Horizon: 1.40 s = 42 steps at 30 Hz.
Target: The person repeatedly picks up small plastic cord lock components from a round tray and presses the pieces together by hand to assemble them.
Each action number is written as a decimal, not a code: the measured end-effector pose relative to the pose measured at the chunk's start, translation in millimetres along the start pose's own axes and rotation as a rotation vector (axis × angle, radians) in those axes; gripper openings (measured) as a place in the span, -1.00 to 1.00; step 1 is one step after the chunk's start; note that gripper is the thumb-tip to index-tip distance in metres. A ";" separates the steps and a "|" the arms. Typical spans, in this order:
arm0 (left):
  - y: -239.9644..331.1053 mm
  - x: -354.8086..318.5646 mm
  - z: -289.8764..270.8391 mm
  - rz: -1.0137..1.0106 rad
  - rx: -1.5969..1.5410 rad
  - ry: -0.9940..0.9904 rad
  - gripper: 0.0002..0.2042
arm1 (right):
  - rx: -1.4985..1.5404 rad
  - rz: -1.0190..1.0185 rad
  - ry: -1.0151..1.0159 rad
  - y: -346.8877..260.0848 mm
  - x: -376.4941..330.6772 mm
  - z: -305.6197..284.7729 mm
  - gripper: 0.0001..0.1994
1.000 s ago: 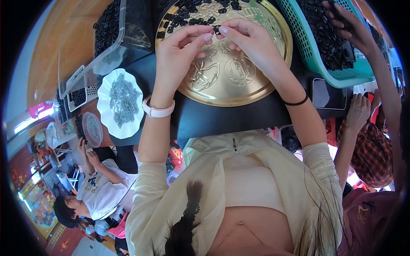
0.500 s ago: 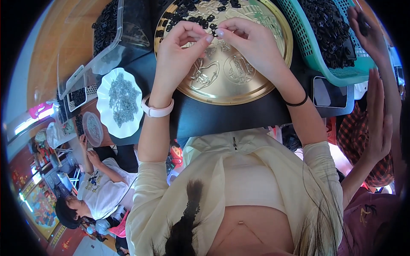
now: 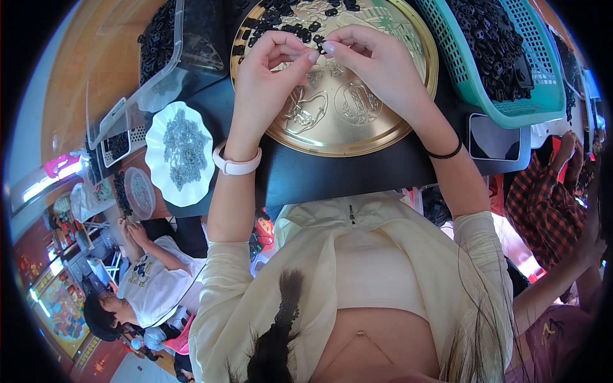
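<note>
My left hand [image 3: 271, 83] and my right hand [image 3: 383, 76] meet fingertip to fingertip above a round gold tray [image 3: 383, 131]. Both have thumb and forefinger pinched together. Between them shows a small black piece [image 3: 320, 48], mostly covered by the fingers, so its exact kind is hard to make out. Many similar small black pieces [image 3: 271, 22] lie scattered over the far left part of the tray, just beyond my left hand. Raised line patterns mark the tray's shiny surface.
Left of the tray stands a scalloped white dish [image 3: 153, 153] of small silvery metal parts [image 3: 184, 150]. Behind it is a clear plastic bin [image 3: 181, 38] with black pieces. A green basket [image 3: 543, 113] of black parts and a phone [image 3: 493, 137] are at right. Co-workers sit on both sides.
My hands stay nearly still over the tray. At the right, the co-worker's raised hands have come down and away from the green basket. The person at left has shifted their hands slightly.
</note>
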<state>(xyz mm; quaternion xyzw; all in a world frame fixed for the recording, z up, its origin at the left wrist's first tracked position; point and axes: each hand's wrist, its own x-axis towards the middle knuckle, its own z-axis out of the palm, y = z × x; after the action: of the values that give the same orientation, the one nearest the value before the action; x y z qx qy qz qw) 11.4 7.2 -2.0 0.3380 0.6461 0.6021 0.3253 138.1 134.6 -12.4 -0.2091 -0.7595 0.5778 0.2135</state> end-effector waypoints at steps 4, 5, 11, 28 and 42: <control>-1.4 -0.2 -0.1 0.010 -0.020 0.006 -0.83 | -0.007 -0.035 0.015 2.4 0.0 0.8 -0.81; -1.3 -0.2 -0.4 0.012 -0.019 0.005 -0.82 | -0.020 -0.038 0.017 2.8 0.0 0.9 -0.80; -4.2 0.3 -2.5 0.008 0.051 -0.028 -0.83 | -0.182 -0.055 -0.028 -2.6 -1.3 -3.0 -0.80; 0.1 3.4 -1.6 -0.051 -0.036 -0.089 -0.82 | 0.011 0.043 -0.071 1.3 0.8 -5.4 -0.81; 12.1 87.4 24.2 0.713 0.877 0.120 -0.79 | 0.361 0.099 0.354 12.7 19.6 -33.0 -0.75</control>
<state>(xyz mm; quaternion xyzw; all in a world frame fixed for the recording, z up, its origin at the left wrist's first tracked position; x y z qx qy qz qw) -16.9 93.7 7.4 0.6039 0.6988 0.3684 -0.1060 141.5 174.8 -15.1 -0.3023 -0.5838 0.6681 0.3486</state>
